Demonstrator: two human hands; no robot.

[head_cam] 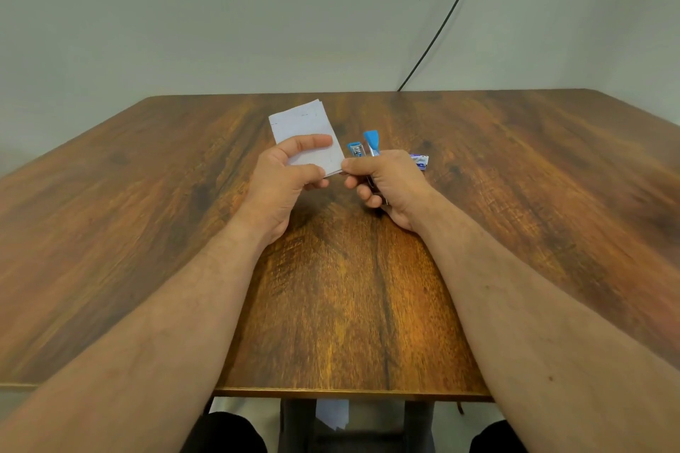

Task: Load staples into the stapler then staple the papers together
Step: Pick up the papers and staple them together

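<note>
A small stack of white papers (305, 125) is held above the wooden table (349, 305). My left hand (285, 180) grips its near left part, thumb on top. My right hand (386, 182) pinches the papers' near right corner with thumb and forefinger while its other fingers wrap around the blue stapler (364, 147). The stapler is hinged open: its blue top stands up and the metal magazine shows beside it. A small blue-and-white staple box (420, 160) lies on the table just behind my right hand, partly hidden by it.
A black cable (441, 26) runs down the pale wall to the table's back edge. Below the near table edge, a white sheet (333, 414) lies on the floor between my knees.
</note>
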